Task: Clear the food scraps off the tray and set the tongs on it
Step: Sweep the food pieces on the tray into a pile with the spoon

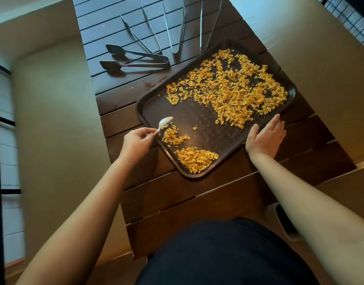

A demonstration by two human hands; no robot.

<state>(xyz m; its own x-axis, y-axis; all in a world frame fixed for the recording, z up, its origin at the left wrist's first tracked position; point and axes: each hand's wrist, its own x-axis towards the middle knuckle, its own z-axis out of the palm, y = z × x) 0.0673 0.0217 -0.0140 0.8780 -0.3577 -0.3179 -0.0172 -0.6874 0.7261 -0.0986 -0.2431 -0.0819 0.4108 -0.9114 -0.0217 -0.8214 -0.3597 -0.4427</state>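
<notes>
Scraps [234,93] still cover most of the tray [189,173] on the table. Left hand [136,141] pinches what looks like a spoon [164,122]; right hand [266,135] lies flat on the rim. A hard sweep could flick crumbs overboard.

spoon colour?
White spoon, held by the left hand; head view.

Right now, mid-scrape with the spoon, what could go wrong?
1. The pile of scraps sits against the tray's near corner; another sweep of the spoon in the left hand may push bits over the low rim onto the slatted table.
2. The right hand only rests flat on the tray's edge, so a hard scrape might shift it.
3. Most scraps are at the far end, close to the tongs.
</notes>
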